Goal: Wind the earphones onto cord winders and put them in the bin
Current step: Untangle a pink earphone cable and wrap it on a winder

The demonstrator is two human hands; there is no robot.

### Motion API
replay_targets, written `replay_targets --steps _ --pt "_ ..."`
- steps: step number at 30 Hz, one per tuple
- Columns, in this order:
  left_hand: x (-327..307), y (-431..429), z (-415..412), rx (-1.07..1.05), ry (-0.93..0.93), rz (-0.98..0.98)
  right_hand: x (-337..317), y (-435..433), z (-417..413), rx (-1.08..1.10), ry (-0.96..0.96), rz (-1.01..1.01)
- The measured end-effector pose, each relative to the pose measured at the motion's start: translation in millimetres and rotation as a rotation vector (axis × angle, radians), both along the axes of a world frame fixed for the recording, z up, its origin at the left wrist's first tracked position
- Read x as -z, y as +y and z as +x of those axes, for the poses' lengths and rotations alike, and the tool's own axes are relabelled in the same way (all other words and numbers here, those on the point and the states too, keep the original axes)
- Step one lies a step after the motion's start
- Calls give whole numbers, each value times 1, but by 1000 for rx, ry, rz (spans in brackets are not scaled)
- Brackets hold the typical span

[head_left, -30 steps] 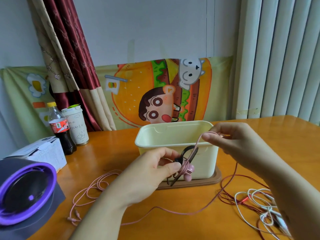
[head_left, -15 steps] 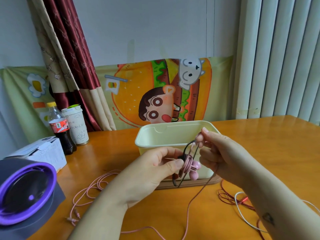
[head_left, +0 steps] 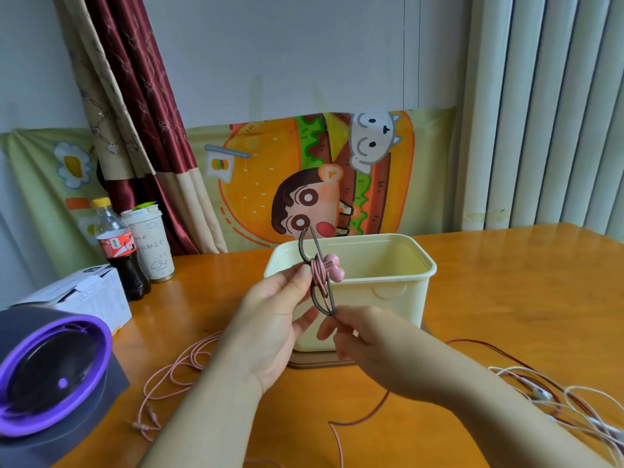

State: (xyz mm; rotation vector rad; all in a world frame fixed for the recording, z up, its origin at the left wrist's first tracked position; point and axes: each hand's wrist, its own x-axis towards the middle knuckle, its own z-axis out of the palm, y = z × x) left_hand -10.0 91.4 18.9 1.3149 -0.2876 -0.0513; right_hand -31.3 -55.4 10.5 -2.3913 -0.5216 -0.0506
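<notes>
At the centre of the frame the left hand (head_left: 277, 319) is pinching the middle of a dark cord winder (head_left: 317, 275) between thumb and fingertips, holding it upright in front of the cream bin (head_left: 388, 292). The pink earphones (head_left: 332, 268) are partly wound around the winder's waist in several tight turns, with the two pink earbuds sticking out to the right of the winder, level with the bin's rim. The right hand (head_left: 374, 346), just below and to the right, is gripping the winder's lower end with its fingertips; the loose pink cord is trailing down from under this hand toward the bottom edge of the frame.

The bin is standing open on a brown base in the middle of the orange wooden worktop (head_left: 506, 298), and what shows of its inside is bare. At lower left of centre another pink cable (head_left: 175, 373) is lying in loose loops on the worktop. At lower right a tangle of white earphones (head_left: 574, 403) and dark red earphones (head_left: 479, 347) is lying on the worktop, well apart from the bin.

In the lower left corner a purple-rimmed round device (head_left: 50, 376) is sitting; behind it a white box (head_left: 87, 295), a cola bottle (head_left: 118, 251) and a paper cup (head_left: 152, 244) are standing close together.
</notes>
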Motion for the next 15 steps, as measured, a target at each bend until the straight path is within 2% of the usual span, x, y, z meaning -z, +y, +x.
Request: replay_targets --steps 4,8,15 --pt "1 -2 -1 -20 14 57 -7 -5 -6 -14 -1 -138" --pt "3 -4 -2 -20 -6 78 -14 -8 -9 -9 -62 -182" --pt "10 -12 -2 -44 -23 236 -26 -11 -14 -13 -109 -67"
